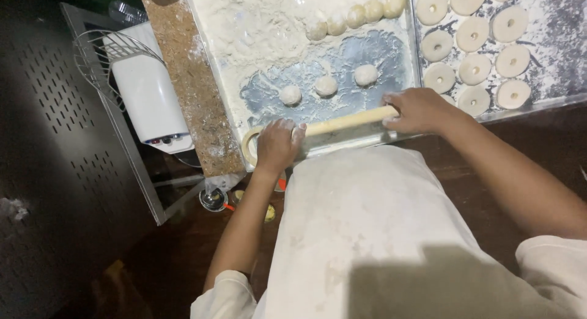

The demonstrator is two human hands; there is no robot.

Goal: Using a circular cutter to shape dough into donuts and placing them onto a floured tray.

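Rolling pin (342, 124): pale wood, lying crosswise along the near edge of the floured metal tray (214, 56), close against the person's white apron (367, 221).

Left hand (277, 144): palm down on the left part of the pin, fingers curled over it, dusted with flour. A pale ring-shaped cutter (247, 149) lies just beside this hand at the tray's near left corner.

Right hand (419, 110): closed over the right end of the pin, knuckles up.

Dough balls (326, 85): three small rounds set apart in a loose row on the scraped part of the tray, just beyond the pin. A second row of dough pieces (358, 15), touching one another, curves along the far side beside a heap of loose flour (263, 25).

Second tray (550, 80): to the right, holding ring-shaped dough pieces (474, 68) with holes in their middles, laid in rows.

Left of the tray: a speckled brown counter strip (189, 92), then a white appliance (150, 92) with a wire skimmer (98, 56) resting over it.
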